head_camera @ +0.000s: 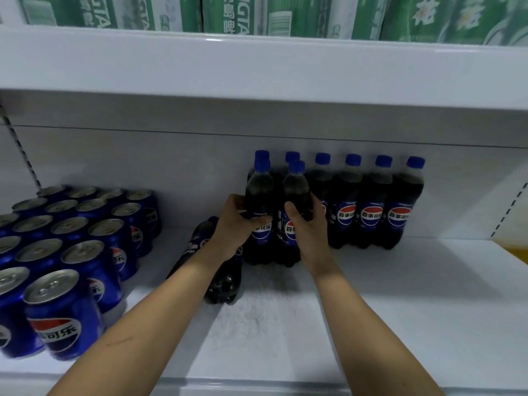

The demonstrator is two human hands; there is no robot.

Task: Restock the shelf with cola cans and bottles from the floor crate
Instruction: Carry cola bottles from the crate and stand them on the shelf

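1. The left hand (pixel 237 227) is curled around the label part of an upright dark plastic cola bottle with a blue cap (pixel 258 195), with the thumb on the front of the label.
2. The right hand (pixel 307 224) is closed in the same way around a second upright blue-capped cola bottle (pixel 295 195), just to the right of the first; the two bottles touch each other and stand on the white shelf board (pixel 400 295).
3. Under the left wrist, one more dark cola bottle lying on its side (pixel 223 281) rests on the board, with its base toward the camera.
4. Far to the left of the left hand stands a block of blue aluminium cola cans with silver tops (pixel 65 252), in several rows.
5. Directly behind the two held bottles, and running on to the right of the right hand, a row of upright cola bottles (pixel 371 201) stands against the white back wall.
6. Above both hands, on the upper shelf, there are green and white printed cartons (pixel 228 12).
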